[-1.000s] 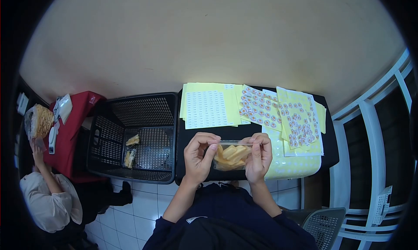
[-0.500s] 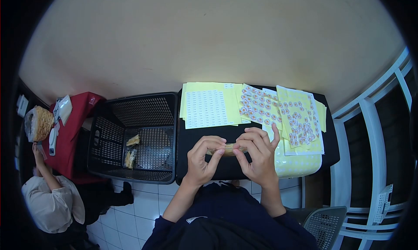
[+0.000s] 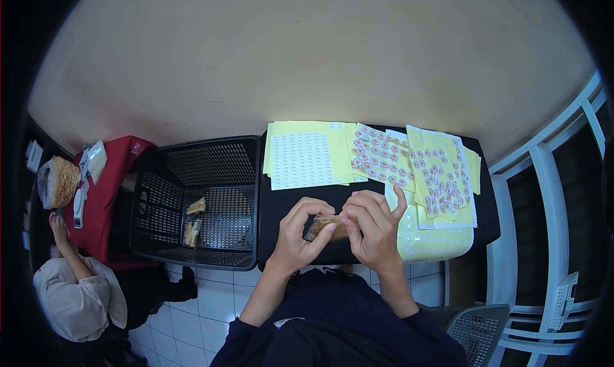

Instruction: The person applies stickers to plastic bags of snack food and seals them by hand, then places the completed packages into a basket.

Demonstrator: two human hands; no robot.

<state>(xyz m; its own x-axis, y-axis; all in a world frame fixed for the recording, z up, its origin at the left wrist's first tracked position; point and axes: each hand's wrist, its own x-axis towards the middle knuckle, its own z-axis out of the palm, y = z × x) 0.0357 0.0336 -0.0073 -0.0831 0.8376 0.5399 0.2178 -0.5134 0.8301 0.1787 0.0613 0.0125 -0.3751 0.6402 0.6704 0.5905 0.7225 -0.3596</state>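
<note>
Between my hands is a small clear plastic packet (image 3: 325, 227) with brownish-yellow contents, held above the black table (image 3: 281, 204). My left hand (image 3: 299, 238) is closed on its left end, thumb across the front. The fingers and thumb of my right hand (image 3: 373, 233) pinch its top right end. Behind my hands lies a sheet of small printed labels (image 3: 302, 161) on yellow backing. Sheets of round stickers (image 3: 382, 156) overlap to its right, and another sticker sheet (image 3: 441, 178) rests on a pale yellow-patterned rounded object (image 3: 435, 243).
A black plastic crate (image 3: 224, 255) on the left holds two filled packets (image 3: 192, 233). Beyond it, a person (image 3: 80, 296) stands by a red-covered table (image 3: 102, 207) with a large bag of snacks (image 3: 61, 183). A grey chair (image 3: 480, 335) and white railings (image 3: 550, 194) are at right.
The packet has tilted so more of its face shows between my hands. My right fingers have shifted slightly left and down. At far left, the other person's hand has moved a little.
</note>
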